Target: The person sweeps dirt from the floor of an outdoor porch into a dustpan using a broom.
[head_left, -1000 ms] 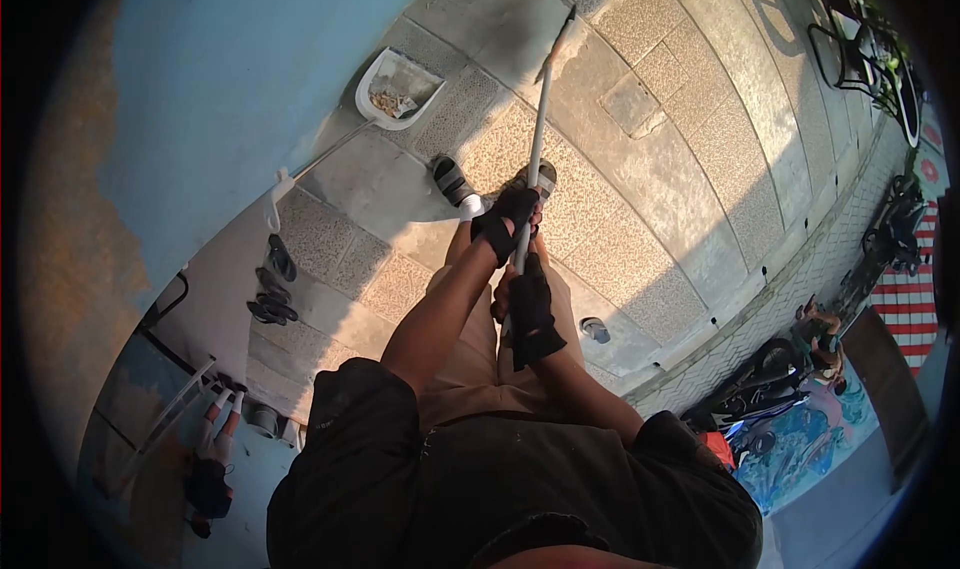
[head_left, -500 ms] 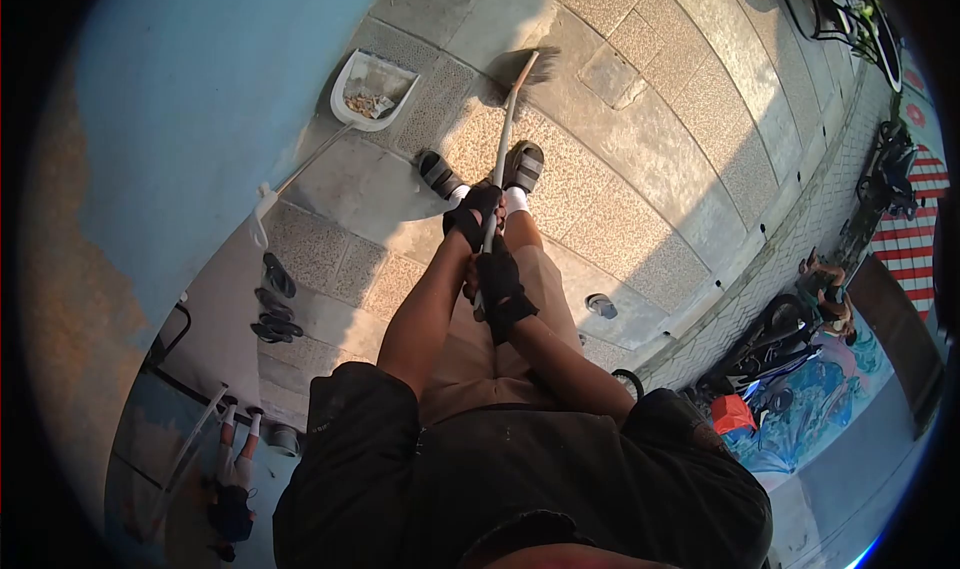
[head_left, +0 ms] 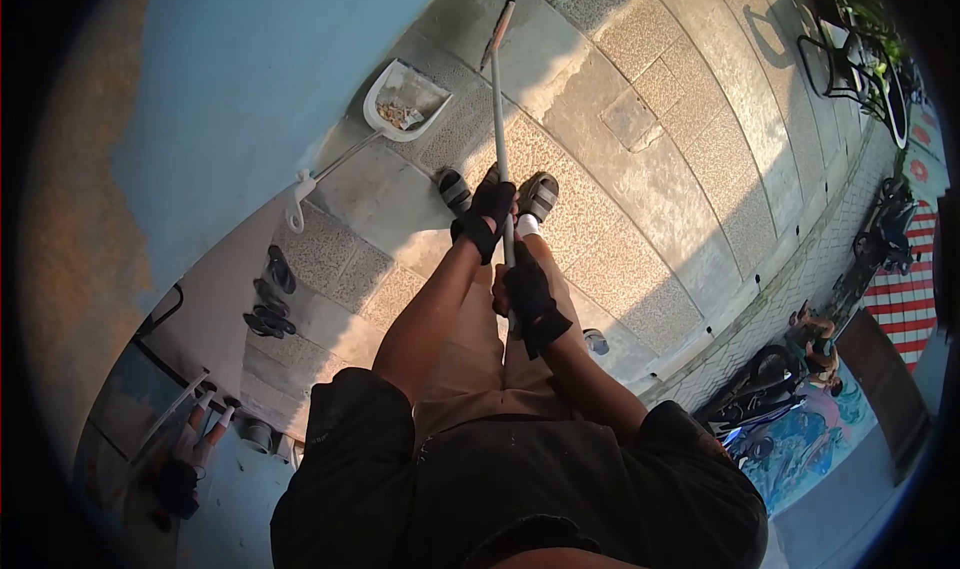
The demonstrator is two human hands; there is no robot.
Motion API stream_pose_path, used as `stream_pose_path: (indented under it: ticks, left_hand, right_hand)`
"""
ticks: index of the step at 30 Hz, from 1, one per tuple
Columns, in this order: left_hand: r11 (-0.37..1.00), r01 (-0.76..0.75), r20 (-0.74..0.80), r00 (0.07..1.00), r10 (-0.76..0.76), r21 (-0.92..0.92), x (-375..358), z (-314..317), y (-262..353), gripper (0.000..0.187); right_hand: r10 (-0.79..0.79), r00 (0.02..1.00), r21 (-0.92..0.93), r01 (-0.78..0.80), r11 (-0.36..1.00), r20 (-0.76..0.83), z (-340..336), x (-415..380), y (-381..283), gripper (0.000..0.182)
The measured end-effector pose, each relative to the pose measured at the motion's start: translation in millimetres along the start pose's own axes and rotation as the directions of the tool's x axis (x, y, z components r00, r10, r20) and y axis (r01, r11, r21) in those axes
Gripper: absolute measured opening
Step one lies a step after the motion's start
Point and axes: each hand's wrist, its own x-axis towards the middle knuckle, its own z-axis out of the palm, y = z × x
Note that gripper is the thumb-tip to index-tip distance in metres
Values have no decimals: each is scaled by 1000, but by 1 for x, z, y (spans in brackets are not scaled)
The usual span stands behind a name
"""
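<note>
Both my hands, in black fingerless gloves, are wrapped round the pale handle of a broom point(head_left: 499, 104). My left hand point(head_left: 491, 207) grips it farther down the shaft, and my right hand point(head_left: 528, 287) holds it nearer its top end, close to my thighs. The broom head point(head_left: 500, 29) is seen nearly edge-on, ahead of my feet. To its left, a white long-handled dustpan point(head_left: 431, 95) lies with dry debris point(head_left: 400, 116) in it. My sandals point(head_left: 539, 198) stand on the paving on both sides of the shaft.
A blue wall point(head_left: 240, 79) runs along the left. Several dark slippers point(head_left: 269, 304) lie on the floor beside it. At the right are a motorbike point(head_left: 750, 384), a seated person point(head_left: 822, 354) and a metal chair point(head_left: 835, 59). Another person point(head_left: 180, 469) is at lower left.
The broom head has swung forward and to the left, turning from spread bristles to a narrow edge. My right hand has moved slightly right with the handle; the dustpan stays put.
</note>
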Motion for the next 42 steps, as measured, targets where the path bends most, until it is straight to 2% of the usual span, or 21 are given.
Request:
stream_pose_path:
  ticks: [1, 2, 3, 6, 8, 12, 16, 18, 22, 23, 28, 29, 31, 33, 34, 36, 37, 38, 40, 41, 42]
  left_hand:
    - [1000, -16, 50, 999, 16, -1, 3, 9, -17, 18]
    - [995, -99, 100, 990, 101, -23, 8, 18, -36, 22]
    - [991, 16, 142, 990, 3, -134, 7, 31, -47, 26]
    - [963, 107, 102, 991, -84, -247, -20, 63, -48, 32]
    - [947, 67, 199, 980, -3, -313, 3, 65, -74, 30]
    - [886, 165, 106, 986, -132, -433, -10, 94, -60, 14]
    - [876, 109, 9, 993, -119, -469, 26, 106, -51, 13]
    - [865, 104, -6, 992, -122, -491, 61, 99, -43, 16]
    - [817, -153, -75, 988, 133, -556, 114, 70, 4, 21]
    - [792, -152, -45, 987, 156, -591, 135, 58, 9, 23]
    - [797, -223, -138, 975, 175, -561, 91, 110, 44, 13]
    - [839, -150, -80, 989, 127, -523, 87, 122, 34, 20]
    - [899, -40, -168, 985, -38, -436, 70, 155, 32, 21]
    - [896, -84, -214, 977, -13, -436, 52, 179, 30, 22]
    - [884, -103, -205, 979, 8, -455, 58, 188, 21, 25]
    - [896, -131, -200, 979, 48, -424, 75, 206, 10, 27]
    - [904, -210, -222, 966, 133, -373, 89, 208, -1, 24]
    - [936, -259, -253, 947, 197, -240, 107, 205, -10, 22]
    - [965, -128, -149, 984, 96, -227, 148, 187, -20, 26]
    - [987, -31, -134, 991, 10, -155, 131, 172, 1, 32]
    - [987, -77, -22, 997, 75, -139, 174, 159, -27, 32]
  right_hand:
    - [17, 999, -76, -19, 997, -38, -17, -11, 0, 80]
    - [-13, 998, -343, -10, 939, -65, -18, -32, -20, 78]
    - [-51, 993, -413, 3, 911, -106, -46, -35, -11, 74]
    - [-11, 989, -516, -69, 854, -151, -64, -76, -32, 70]
    - [53, 968, -669, -209, 714, -246, -61, -97, -53, 78]
    - [189, 950, -574, -301, 761, -247, -69, -104, -97, 78]
    - [268, 918, -570, -393, 722, -293, -64, -65, -139, 77]
    - [268, 943, -707, -326, 628, -197, -65, -35, -154, 73]
    - [211, 971, -823, -208, 528, -110, -53, 39, -170, 67]
    - [128, 987, -907, -137, 399, -93, -45, 50, -170, 61]
    - [165, 980, -881, -173, 440, -110, -53, 27, -209, 66]
    - [191, 978, -873, -169, 457, -89, -61, 15, -217, 68]
    - [220, 974, -873, -159, 461, -61, -86, 3, -233, 70]
    - [233, 972, -849, -156, 505, -40, -127, 13, -237, 73]
    - [164, 982, -875, -158, 459, -91, -132, 25, -242, 72]
    - [18, 976, -970, 217, -111, 216, -139, 66, -250, 72]
    - [-36, 980, -978, 190, -80, 194, -163, 95, -247, 70]
    - [119, 993, -988, -27, 150, -9, -138, 100, -258, 74]
    - [89, 892, -895, 446, -20, 442, -203, 191, -231, 70]
    - [68, 953, -954, 298, -41, 295, -216, 225, -222, 72]
    - [41, 943, -925, 333, -184, 331, -184, 214, -224, 74]
